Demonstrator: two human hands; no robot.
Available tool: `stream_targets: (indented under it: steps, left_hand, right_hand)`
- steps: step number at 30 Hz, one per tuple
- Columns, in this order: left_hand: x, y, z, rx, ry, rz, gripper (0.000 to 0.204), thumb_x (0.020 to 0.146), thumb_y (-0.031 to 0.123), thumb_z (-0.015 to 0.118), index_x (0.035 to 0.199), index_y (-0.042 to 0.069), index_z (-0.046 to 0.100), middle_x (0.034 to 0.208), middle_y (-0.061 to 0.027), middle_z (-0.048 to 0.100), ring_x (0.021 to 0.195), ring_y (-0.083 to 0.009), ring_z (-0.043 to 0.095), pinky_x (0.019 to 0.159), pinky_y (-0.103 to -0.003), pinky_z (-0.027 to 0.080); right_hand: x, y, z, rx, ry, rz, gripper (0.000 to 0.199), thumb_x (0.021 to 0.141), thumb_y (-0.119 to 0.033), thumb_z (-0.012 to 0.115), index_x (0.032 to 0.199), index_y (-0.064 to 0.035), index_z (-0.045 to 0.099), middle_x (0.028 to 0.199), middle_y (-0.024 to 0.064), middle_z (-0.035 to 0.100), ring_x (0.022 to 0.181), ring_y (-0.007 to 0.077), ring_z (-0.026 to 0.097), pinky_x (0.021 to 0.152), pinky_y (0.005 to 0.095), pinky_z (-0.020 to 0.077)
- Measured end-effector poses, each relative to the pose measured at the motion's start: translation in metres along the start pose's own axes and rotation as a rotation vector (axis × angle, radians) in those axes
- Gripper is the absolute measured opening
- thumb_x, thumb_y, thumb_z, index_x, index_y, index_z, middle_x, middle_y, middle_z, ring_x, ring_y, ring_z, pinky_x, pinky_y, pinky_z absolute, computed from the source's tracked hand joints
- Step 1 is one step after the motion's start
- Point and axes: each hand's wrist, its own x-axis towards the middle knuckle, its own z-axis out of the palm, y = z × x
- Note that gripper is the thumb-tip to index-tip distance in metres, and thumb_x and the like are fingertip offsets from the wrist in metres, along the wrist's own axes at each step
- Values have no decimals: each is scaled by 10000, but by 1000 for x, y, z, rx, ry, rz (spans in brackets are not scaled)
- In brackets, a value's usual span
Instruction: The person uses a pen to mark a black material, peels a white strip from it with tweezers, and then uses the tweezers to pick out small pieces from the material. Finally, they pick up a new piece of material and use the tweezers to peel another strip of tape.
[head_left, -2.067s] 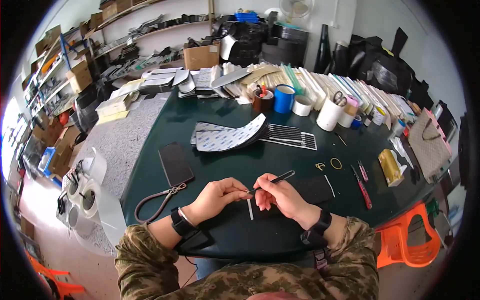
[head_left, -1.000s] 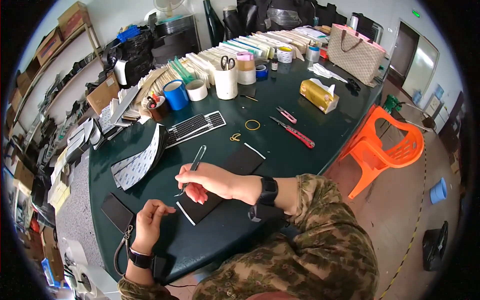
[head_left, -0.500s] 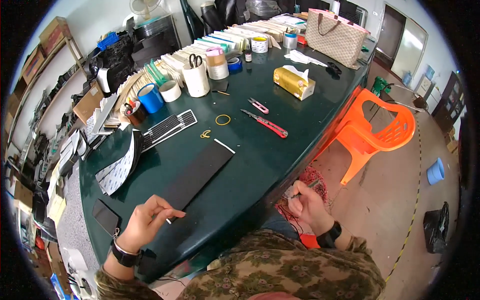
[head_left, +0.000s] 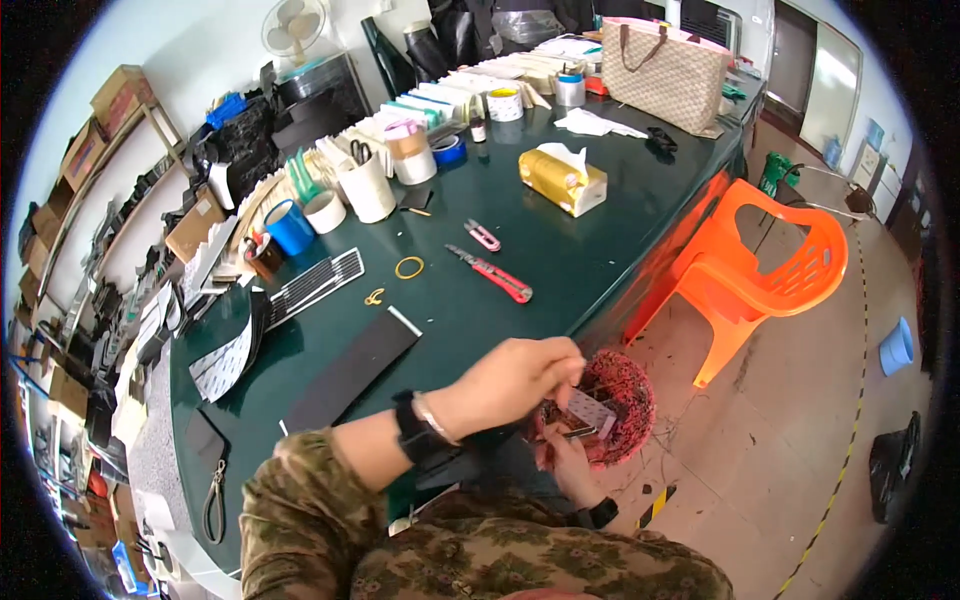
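Over a red woven basket [head_left: 640, 405] beside the table, both my hands are close together. My left hand [head_left: 515, 382] has its fingers pinched at the upper end of a small pale strip with a printed pattern [head_left: 590, 410]. Lower down, my right hand [head_left: 568, 462] is closed, with a thin metallic edge showing at its fingers; what it holds is too small to make out. A long black strip of material [head_left: 355, 368] with white ends lies on the table, partly behind my left forearm.
On the dark green table [head_left: 470, 330] lie a red utility knife [head_left: 492, 274], pink thread snips [head_left: 483, 235], a yellow rubber band [head_left: 409, 267] and a gold tissue pack [head_left: 562, 180]. Tape rolls [head_left: 290, 228] stand farther back. An orange chair [head_left: 745, 270] is at the right.
My left hand has left the near end of the black strip and moved right, over the basket to my right hand. My right hand has lowered and shifted slightly left; the view has shifted.
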Motion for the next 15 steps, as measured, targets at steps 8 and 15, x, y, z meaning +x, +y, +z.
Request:
stream_targets:
  steps: [8, 15]
  left_hand:
    - [87, -6, 75, 268, -135, 62, 254, 1014, 274, 598, 948, 32, 640, 797, -112, 709, 723, -275, 691, 686, -381, 540]
    - [113, -39, 119, 623, -146, 274, 220, 941, 273, 658, 915, 55, 672, 888, -103, 707, 831, -310, 681, 740, -412, 533]
  right_hand:
    - [-13, -21, 15, -75, 248, 94, 204, 1068, -210, 518, 1053, -19, 588, 734, 85, 654, 612, 178, 615, 572, 343, 519]
    - [9, 55, -31, 112, 32, 206, 261, 1061, -165, 468, 1154, 31, 613, 875, 166, 721, 702, 259, 696, 598, 394, 566]
